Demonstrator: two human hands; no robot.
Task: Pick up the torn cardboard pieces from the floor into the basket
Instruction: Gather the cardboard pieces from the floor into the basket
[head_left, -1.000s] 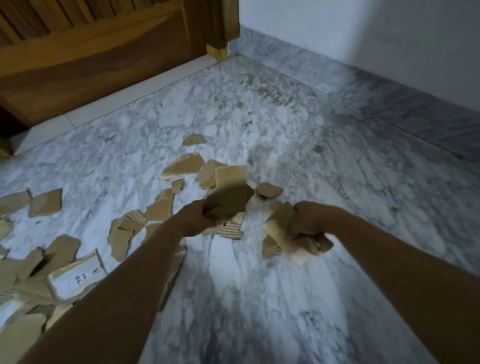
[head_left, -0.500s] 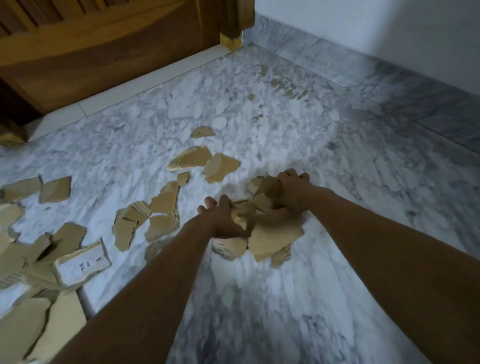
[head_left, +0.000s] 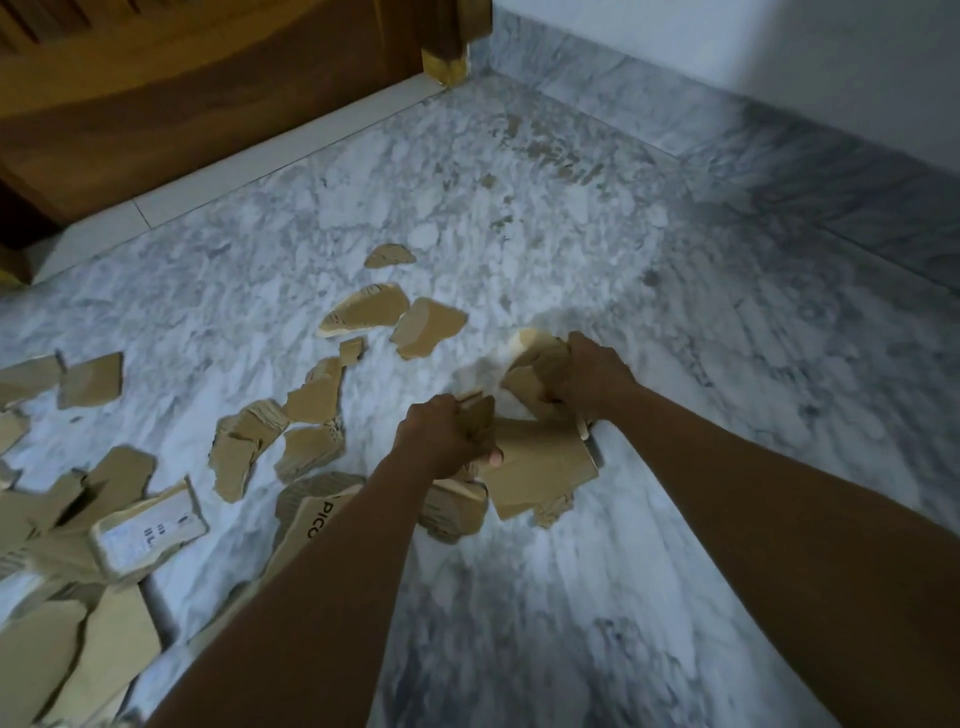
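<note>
Head view. Left hand (head_left: 441, 441) makes a fist, fingers curled tight and pinching the near-left edge of a cardboard bundle (head_left: 540, 467). The thumb tip shows below the knuckles, pressed against the big flat sheet. Right hand (head_left: 592, 374) is curled too, fingers wrapped over the far top of the same bundle, fingertips buried in the cardboard. The bundle sits between the two hands: several torn brown pieces, stacked and crumpled. Its largest sheet lies just right of the left fingers and below the right ones. Cannot tell whether the bundle's lower edge touches the floor (head_left: 597, 234) or hangs just off it.

Other task pieces lie loose on the marble floor:
- Far scraps (head_left: 363, 312) lie beyond the left fingers, three pieces. Two are nearly touching; a small one is farther out.
- Mid scraps (head_left: 311, 400) lie left of the left fingers, a loose cluster, some overlapping.
- Printed piece (head_left: 311, 525) is near the left fingers, partly under the left forearm. Letters "PICO" are readable.
- Labelled piece (head_left: 150, 530) has a white sticker and lies well left of the left fingers, on top of other cardboard.
- Heap (head_left: 78, 649) is far left and nearer than both hands, big overlapping sheets.
- Flat pair (head_left: 91, 379) is at the far left edge, side by side.

Wood panel (head_left: 182, 88) stands well beyond the fingers on the left. Wall (head_left: 779, 52) and marble skirting (head_left: 779, 156) run beyond the right fingers.
</note>
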